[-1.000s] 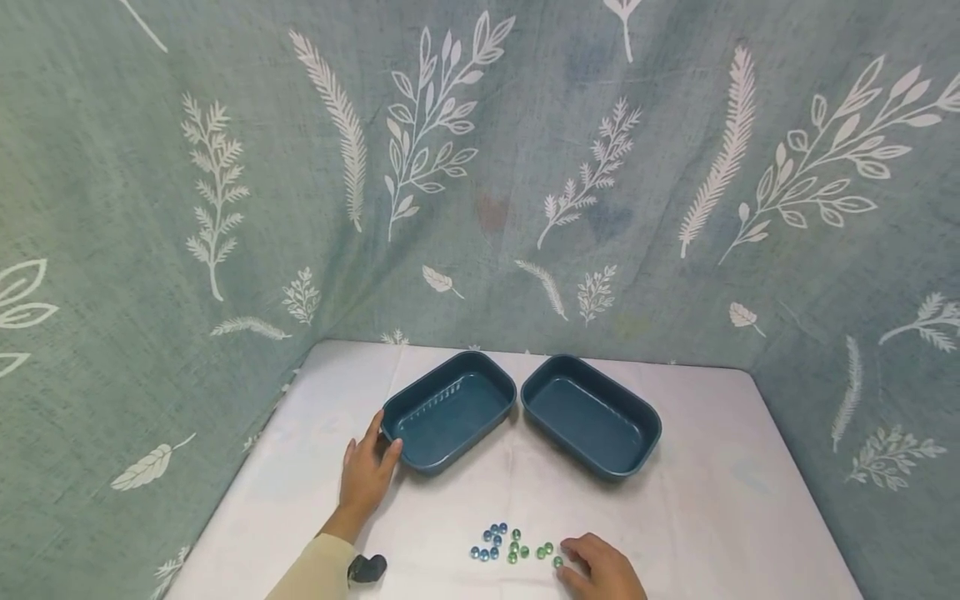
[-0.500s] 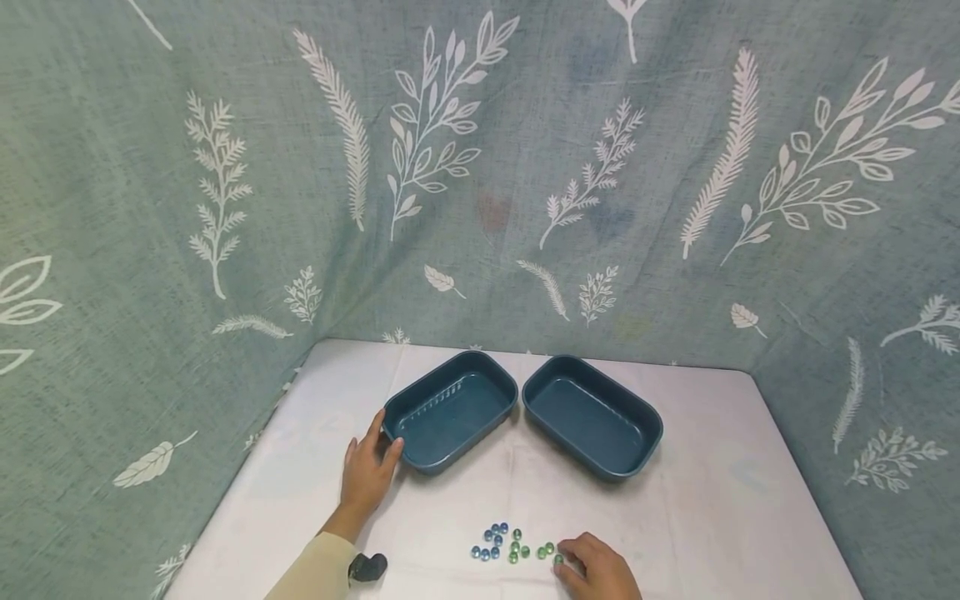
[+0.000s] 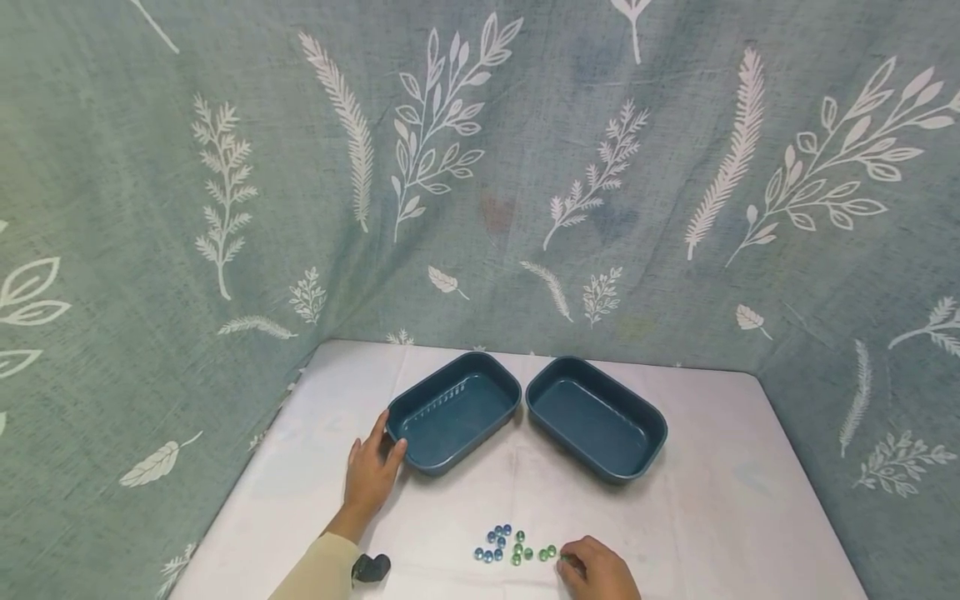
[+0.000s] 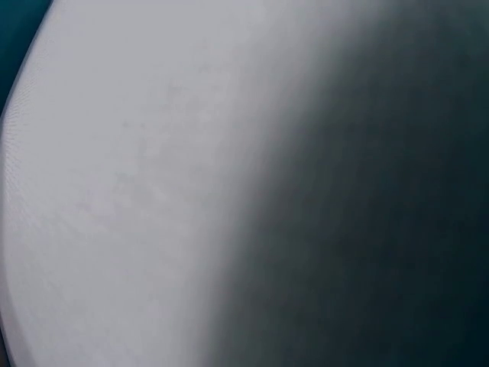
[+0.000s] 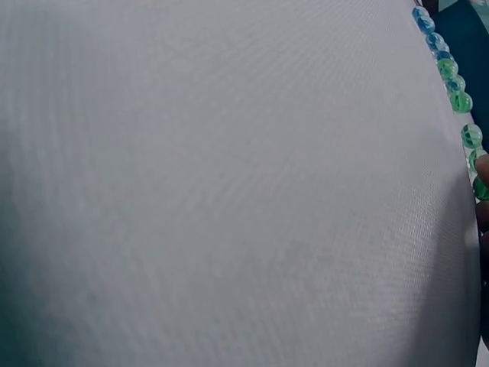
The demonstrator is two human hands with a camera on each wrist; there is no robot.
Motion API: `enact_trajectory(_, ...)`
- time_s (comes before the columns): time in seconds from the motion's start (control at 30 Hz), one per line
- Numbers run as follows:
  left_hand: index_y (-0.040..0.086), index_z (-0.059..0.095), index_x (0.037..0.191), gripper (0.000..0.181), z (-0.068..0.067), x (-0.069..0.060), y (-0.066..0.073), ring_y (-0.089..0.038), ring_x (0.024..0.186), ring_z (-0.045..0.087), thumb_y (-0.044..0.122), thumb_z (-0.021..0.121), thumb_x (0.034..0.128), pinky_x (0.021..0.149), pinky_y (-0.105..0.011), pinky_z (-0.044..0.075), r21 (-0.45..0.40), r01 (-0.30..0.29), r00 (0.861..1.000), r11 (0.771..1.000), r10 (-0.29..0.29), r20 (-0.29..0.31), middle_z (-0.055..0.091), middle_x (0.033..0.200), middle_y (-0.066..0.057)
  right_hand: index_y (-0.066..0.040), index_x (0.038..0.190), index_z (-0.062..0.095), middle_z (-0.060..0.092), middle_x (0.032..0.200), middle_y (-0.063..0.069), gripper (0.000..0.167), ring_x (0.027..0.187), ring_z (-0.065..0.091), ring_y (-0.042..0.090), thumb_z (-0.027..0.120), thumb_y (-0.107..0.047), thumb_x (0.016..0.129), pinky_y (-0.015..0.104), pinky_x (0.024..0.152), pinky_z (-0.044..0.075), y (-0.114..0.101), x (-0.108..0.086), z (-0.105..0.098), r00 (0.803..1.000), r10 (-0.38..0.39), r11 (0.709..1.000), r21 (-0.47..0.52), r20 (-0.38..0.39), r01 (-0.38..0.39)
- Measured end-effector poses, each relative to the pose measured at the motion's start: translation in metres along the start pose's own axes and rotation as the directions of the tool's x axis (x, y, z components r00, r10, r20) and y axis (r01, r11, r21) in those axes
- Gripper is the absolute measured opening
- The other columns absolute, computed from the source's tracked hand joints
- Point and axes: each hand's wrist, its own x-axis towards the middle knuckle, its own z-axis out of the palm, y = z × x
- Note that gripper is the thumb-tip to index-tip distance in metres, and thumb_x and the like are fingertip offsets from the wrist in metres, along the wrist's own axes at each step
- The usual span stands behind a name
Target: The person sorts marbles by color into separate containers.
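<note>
My left hand (image 3: 371,475) rests at the near left end of a dark teal rectangular tray (image 3: 453,421), its extended fingers and thumb touching the rim. At the front of the table, my right hand (image 3: 600,571) pinches a green glass marble (image 5: 481,188) between thumb and index finger; the head view shows it mostly covered by the fingertips. Left of that hand lie several loose green marbles (image 3: 518,548). Beside these is a group of several blue marbles (image 3: 489,556). The left wrist view gives only blurred white cloth and a dark area.
A second teal tray (image 3: 596,417) stands at the right, angled the other way, its corner close to the first. White cloth (image 3: 720,492) covers the table. Leaf-patterned green fabric (image 3: 495,275) rises behind and at both sides. A small dark object (image 3: 371,568) sits by the left sleeve.
My right thumb and index finger have closed in on the nearest green marble, which is now largely hidden. The left hand stays at the tray; the head view shifts slightly.
</note>
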Motion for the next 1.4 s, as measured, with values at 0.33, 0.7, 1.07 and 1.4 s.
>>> enact_trajectory(0.33,0.022,0.028,0.154,0.066,0.002,0.000,-0.002,-0.040,0.128,0.047,0.046,0.053,0.0982,0.113,-0.056,0.010,0.014,0.017,1.000,1.000,-0.017,0.015,0.044,0.147,-0.015,-0.014,0.100,0.070,0.058,0.080,-0.013,0.020,0.071,0.052,0.005,0.066,-0.032,0.092,0.028,0.066,0.047,0.003,0.001,-0.004,0.996,0.074,0.987,0.143,0.042,-0.079)
enact_trajectory(0.7,0.020,0.030,0.154,0.065,0.000,0.000,-0.001,-0.039,0.127,0.047,0.044,0.054,0.0983,0.113,-0.056,0.011,0.013,0.013,1.000,1.000,-0.013,0.002,0.044,0.146,-0.015,-0.010,0.103,0.071,0.059,0.077,-0.005,0.017,0.070,0.053,0.013,0.068,-0.022,0.091,0.027,0.061,0.046,0.004,0.005,-0.011,0.984,0.177,0.912,0.377,0.001,-0.164)
enact_trajectory(1.07,0.023,0.028,0.154,0.066,0.002,0.000,-0.003,-0.040,0.128,0.047,0.048,0.053,0.0979,0.114,-0.055,0.009,0.017,0.028,0.999,0.999,-0.029,0.017,0.044,0.147,-0.015,0.003,0.105,0.067,0.068,0.085,0.005,0.031,0.076,0.058,0.019,0.072,-0.023,0.088,0.028,0.062,0.050,0.012,0.011,-0.022,0.977,0.210,0.729,0.662,0.025,-0.174)
enact_trajectory(1.4,0.023,0.028,0.154,0.066,0.000,-0.001,-0.001,-0.039,0.129,0.046,0.047,0.053,0.0978,0.114,-0.054,0.009,0.014,0.036,0.999,0.999,-0.036,0.022,0.043,0.148,-0.014,0.005,0.104,0.067,0.068,0.085,0.008,0.022,0.070,0.054,0.017,0.067,-0.014,0.092,0.028,0.061,0.048,0.007,0.024,-0.046,0.967,0.248,0.700,0.700,-0.056,-0.139)
